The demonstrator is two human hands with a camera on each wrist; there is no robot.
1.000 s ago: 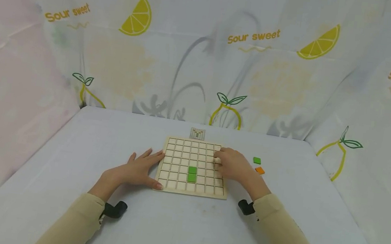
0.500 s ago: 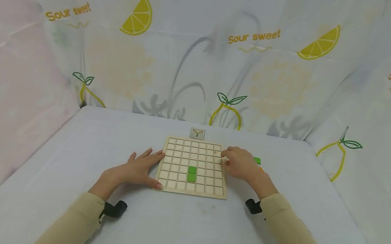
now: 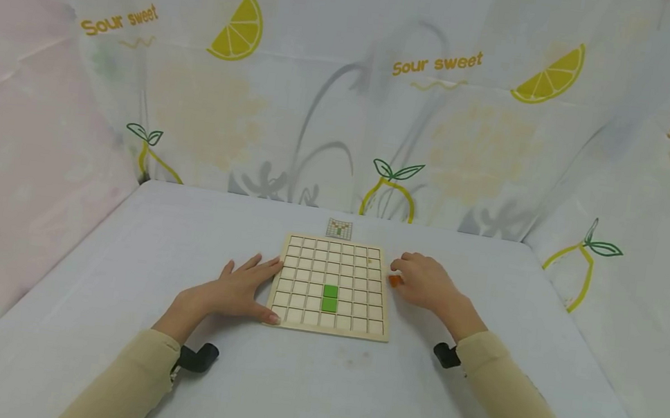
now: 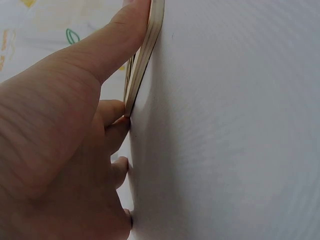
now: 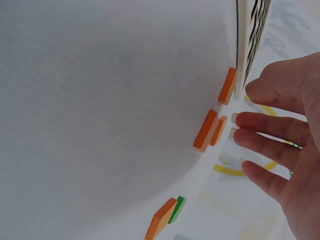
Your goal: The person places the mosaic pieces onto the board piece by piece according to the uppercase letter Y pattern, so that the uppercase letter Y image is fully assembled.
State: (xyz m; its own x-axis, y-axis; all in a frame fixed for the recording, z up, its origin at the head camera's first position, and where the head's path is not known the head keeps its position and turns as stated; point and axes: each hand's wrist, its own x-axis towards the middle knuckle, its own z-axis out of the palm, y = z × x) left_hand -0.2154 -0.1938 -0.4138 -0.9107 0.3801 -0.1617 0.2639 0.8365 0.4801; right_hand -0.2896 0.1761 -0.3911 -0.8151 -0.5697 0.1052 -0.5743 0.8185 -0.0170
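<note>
A square wooden grid board lies on the white table, with two green tiles one behind the other in its cells. My left hand rests at the board's left edge, fingers spread, thumb on the near-left corner. In the left wrist view the thumb lies along the board's edge. My right hand hovers just right of the board, over an orange tile. The right wrist view shows its fingers loosely bent and apart, with nothing pinched, beside several orange tiles.
Farther along in the right wrist view, a green tile lies beside another orange tile. A small printed grid card lies behind the board. Fabric walls with lemon prints enclose the table.
My right hand has moved right, off the board's right edge. It now covers the green and orange tiles seen there earlier, and an orange tile shows beneath it. My left hand stays put.
</note>
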